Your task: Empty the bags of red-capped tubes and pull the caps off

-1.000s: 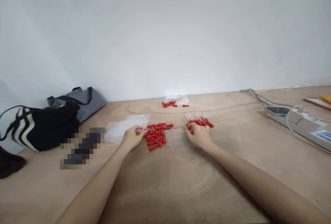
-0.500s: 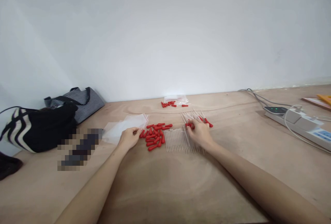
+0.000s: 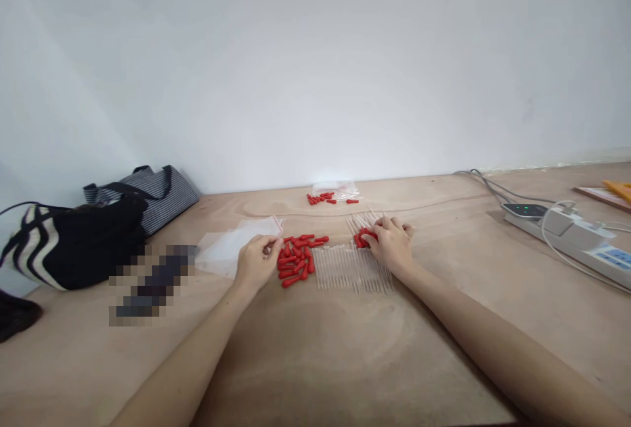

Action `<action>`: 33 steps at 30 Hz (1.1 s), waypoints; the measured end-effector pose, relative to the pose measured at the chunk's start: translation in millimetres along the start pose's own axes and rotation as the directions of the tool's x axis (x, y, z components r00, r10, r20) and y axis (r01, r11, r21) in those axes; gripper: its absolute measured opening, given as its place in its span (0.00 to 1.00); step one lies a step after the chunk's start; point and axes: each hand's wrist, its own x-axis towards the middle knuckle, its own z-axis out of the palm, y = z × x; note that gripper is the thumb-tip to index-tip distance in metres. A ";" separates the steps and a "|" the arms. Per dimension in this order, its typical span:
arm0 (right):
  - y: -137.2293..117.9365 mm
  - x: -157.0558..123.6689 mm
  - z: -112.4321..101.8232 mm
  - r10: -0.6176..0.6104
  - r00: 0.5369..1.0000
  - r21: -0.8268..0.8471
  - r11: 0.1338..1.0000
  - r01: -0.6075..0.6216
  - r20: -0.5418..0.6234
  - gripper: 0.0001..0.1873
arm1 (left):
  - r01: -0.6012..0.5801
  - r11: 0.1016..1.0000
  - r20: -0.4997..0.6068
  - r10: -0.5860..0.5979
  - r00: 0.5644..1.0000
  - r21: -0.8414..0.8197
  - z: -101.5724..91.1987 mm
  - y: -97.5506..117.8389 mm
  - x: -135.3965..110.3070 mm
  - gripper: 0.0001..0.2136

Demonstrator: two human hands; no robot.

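My left hand [image 3: 257, 261] is at the left edge of a pile of red rubber bulbs [image 3: 296, 263]. Its thumb and fingers are pinched together near the bulbs, and whatever lies between the tips is hidden. My right hand [image 3: 393, 244] is curled against a bunch of red-bulbed droppers [image 3: 363, 238], thumb on the bulbs, with thin clear stems pointing away towards the wall. Below these, a row of clear thin tubes [image 3: 338, 269] lies side by side; its right end reaches under my right hand.
Clear plastic bags [image 3: 221, 249] lie left of the bulbs. Near the wall sit more red bulbs [image 3: 320, 198] beside a small clear bag [image 3: 335, 187]. A black bag [image 3: 103, 236] and a striped bag [image 3: 162, 197] stand left. A power strip [image 3: 582, 236] with cables is right.
My left hand has moved right, closer over the edge of the bulb pile. My right hand has shifted right, and the separate dropper on that side is now hidden.
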 end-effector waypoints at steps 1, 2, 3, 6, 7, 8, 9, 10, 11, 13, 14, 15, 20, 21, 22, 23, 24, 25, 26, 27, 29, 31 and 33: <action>-1.1 -0.2 -0.7 0.000 1.000 0.012 1.000 0.000 -0.016 0.16 | -0.020 0.997 0.017 0.021 1.000 -0.068 2.8 6.3 -2.7 0.13; -2.8 -0.5 -1.8 -0.004 0.999 0.028 1.000 0.005 -0.035 0.16 | -0.033 0.989 0.064 0.042 0.997 -0.142 6.0 13.4 -5.4 0.13; -5.1 -1.2 -3.2 -0.012 0.998 0.044 0.999 0.014 -0.055 0.15 | -0.037 0.976 0.135 0.067 0.989 -0.213 9.4 21.1 -8.0 0.13; -14.7 -5.2 -8.0 -0.047 0.993 0.085 0.995 0.057 -0.112 0.12 | -0.019 0.937 0.330 0.142 0.933 -0.349 20.3 44.8 -13.5 0.12; -18.5 -7.2 -9.6 -0.057 0.990 0.095 0.993 0.070 -0.128 0.12 | -0.005 0.925 0.369 0.157 0.916 -0.381 23.9 52.3 -14.4 0.12; -22.6 -9.4 -11.1 -0.070 0.988 0.104 0.991 0.085 -0.138 0.11 | 0.023 0.908 0.398 0.161 0.903 -0.419 27.6 59.5 -14.8 0.13; -26.8 -11.7 -12.6 -0.088 0.986 0.116 0.988 0.105 -0.144 0.11 | 0.070 0.882 0.429 0.156 0.890 -0.466 31.5 66.4 -15.0 0.13; -31.0 -14.2 -14.0 -0.110 0.983 0.131 0.983 0.129 -0.147 0.11 | 0.138 0.843 0.466 0.145 0.872 -0.520 35.6 72.9 -15.1 0.14; -35.2 -16.6 -15.5 -0.135 0.980 0.150 0.976 0.157 -0.149 0.11 | 0.222 0.786 0.510 0.134 0.850 -0.577 39.9 78.8 -15.3 0.15; -42.8 -21.2 -18.4 -0.188 0.969 0.203 0.955 0.218 -0.159 0.10 | 0.395 0.624 0.573 0.104 0.813 -0.674 48.3 88.2 -15.7 0.16; -45.9 -23.1 -19.8 -0.216 0.962 0.231 0.940 0.251 -0.168 0.10 | 0.454 0.541 0.583 0.084 0.808 -0.708 52.0 91.1 -16.0 0.15; -48.3 -24.5 -21.3 -0.244 0.954 0.256 0.924 0.284 -0.176 0.09 | 0.488 0.476 0.582 0.063 0.811 -0.731 55.0 92.6 -16.1 0.15; -48.7 -24.1 -28.4 -0.342 0.913 0.278 0.875 0.395 -0.221 0.10 | 0.349 0.582 0.454 0.038 0.890 -0.734 52.8 77.8 -16.9 0.09; -47.3 -23.0 -29.1 -0.342 0.908 0.254 0.881 0.399 -0.241 0.11 | 0.228 0.685 0.377 0.074 0.923 -0.692 49.7 72.6 -17.9 0.07; -46.0 -21.9 -29.3 -0.348 0.902 0.226 0.885 0.406 -0.256 0.12 | 0.081 0.782 0.289 0.131 0.948 -0.618 46.3 67.6 -19.3 0.05; -44.7 -20.9 -29.0 -0.366 0.893 0.200 0.885 0.421 -0.262 0.13 | -0.070 0.852 0.205 0.203 0.958 -0.519 43.2 63.2 -21.2 0.05; -43.7 -20.1 -28.1 -0.394 0.883 0.182 0.877 0.444 -0.255 0.13 | -0.199 0.887 0.135 0.277 0.951 -0.416 40.5 59.7 -23.4 0.05; -42.9 -19.7 -26.9 -0.427 0.872 0.176 0.864 0.472 -0.240 0.12 | -0.305 0.896 0.077 0.345 0.935 -0.322 38.5 57.2 -25.8 0.05; -42.3 -19.6 -25.4 -0.457 0.862 0.180 0.849 0.497 -0.221 0.11 | -0.390 0.888 0.030 0.408 0.912 -0.243 37.0 55.5 -28.2 0.05; -42.0 -19.8 -23.8 -0.479 0.855 0.188 0.837 0.513 -0.200 0.10 | -0.455 0.872 -0.008 0.462 0.887 -0.178 36.2 54.6 -30.3 0.05; -41.9 -21.0 -21.3 -0.499 0.852 0.194 0.830 0.523 -0.160 0.09 | -0.536 0.840 -0.066 0.532 0.844 -0.086 36.0 54.1 -33.4 0.06; -42.4 -22.2 -20.5 -0.513 0.851 0.193 0.829 0.525 -0.112 0.11 | -0.583 0.812 -0.085 0.580 0.810 -0.023 36.8 54.3 -35.0 0.06; -43.4 -22.5 -21.4 -0.529 0.847 0.219 0.821 0.527 -0.056 0.11 | -0.624 0.781 -0.083 0.625 0.776 0.035 37.7 54.8 -35.4 0.07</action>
